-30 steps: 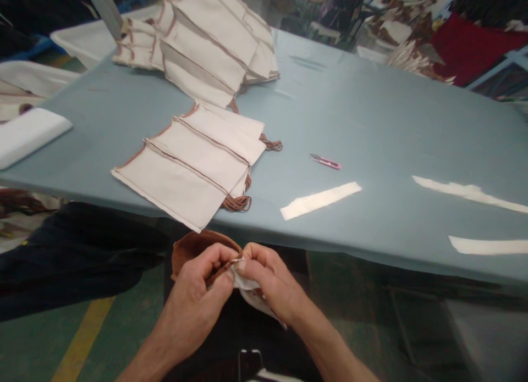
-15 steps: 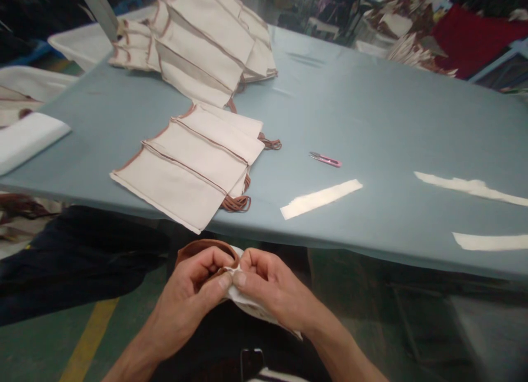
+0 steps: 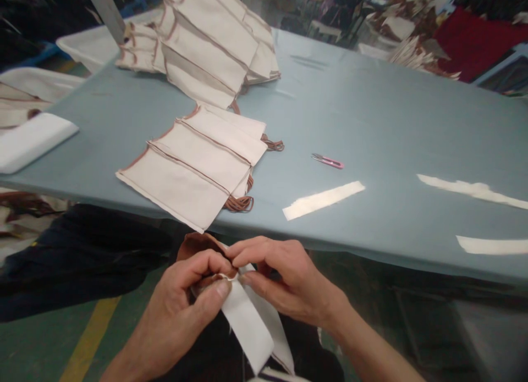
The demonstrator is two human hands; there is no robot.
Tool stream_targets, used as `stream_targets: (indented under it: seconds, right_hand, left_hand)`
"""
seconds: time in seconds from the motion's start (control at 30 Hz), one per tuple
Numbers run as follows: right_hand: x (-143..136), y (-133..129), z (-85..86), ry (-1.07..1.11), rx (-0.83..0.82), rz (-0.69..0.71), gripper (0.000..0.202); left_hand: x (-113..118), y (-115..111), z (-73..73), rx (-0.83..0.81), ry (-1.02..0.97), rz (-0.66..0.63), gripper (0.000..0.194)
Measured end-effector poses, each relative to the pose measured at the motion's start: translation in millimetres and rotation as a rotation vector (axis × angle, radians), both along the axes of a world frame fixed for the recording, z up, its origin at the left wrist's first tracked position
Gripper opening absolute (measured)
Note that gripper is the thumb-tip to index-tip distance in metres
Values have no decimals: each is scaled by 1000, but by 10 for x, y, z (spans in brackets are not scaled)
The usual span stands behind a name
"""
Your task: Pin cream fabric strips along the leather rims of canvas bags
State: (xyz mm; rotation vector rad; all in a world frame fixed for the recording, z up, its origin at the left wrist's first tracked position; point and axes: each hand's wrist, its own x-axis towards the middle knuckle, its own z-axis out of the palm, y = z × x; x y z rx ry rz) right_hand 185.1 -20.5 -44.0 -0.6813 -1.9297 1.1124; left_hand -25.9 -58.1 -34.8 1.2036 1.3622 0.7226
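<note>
A piece with brown material point(image 3: 200, 243) and a white strip point(image 3: 248, 321) is held over my lap, just off the table's front edge. My left hand point(image 3: 187, 299) pinches it where the brown and white parts meet. Close against it on the right, my right hand point(image 3: 284, 277) has its thumb and fingers on the same piece at the join. The white strip hangs down between my hands. Part of the brown material is hidden behind my left fingers.
On the blue-grey table point(image 3: 371, 123) lie cream pouches point(image 3: 193, 167) with brown cords, a larger pouch stack point(image 3: 214, 41), pink snips point(image 3: 329, 161), a cream strip point(image 3: 324, 200) and two more strips at right. A white block point(image 3: 37, 140) and white bins point(image 3: 88, 46) are at left.
The white strip now hangs down in full view below my fingers. My right hand has lifted and turned over the join, its fingers reaching left. The view has shifted slightly.
</note>
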Motion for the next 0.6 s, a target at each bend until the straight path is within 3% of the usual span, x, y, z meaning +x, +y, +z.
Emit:
stream_targets:
  seconds: [0.17,0.33,0.6]
  right_hand:
    - [18,109,64,-89,187,83,15]
    - [69,159,117,-217,398,79,20]
    - [120,221,381,-547,739,153,29]
  left_hand:
    - [-77,-28,-82,23,7,-107,23]
    - [-92,3,-38,-19,-26,-127,19]
    - [-39,94,23,-97,-11,-178,25]
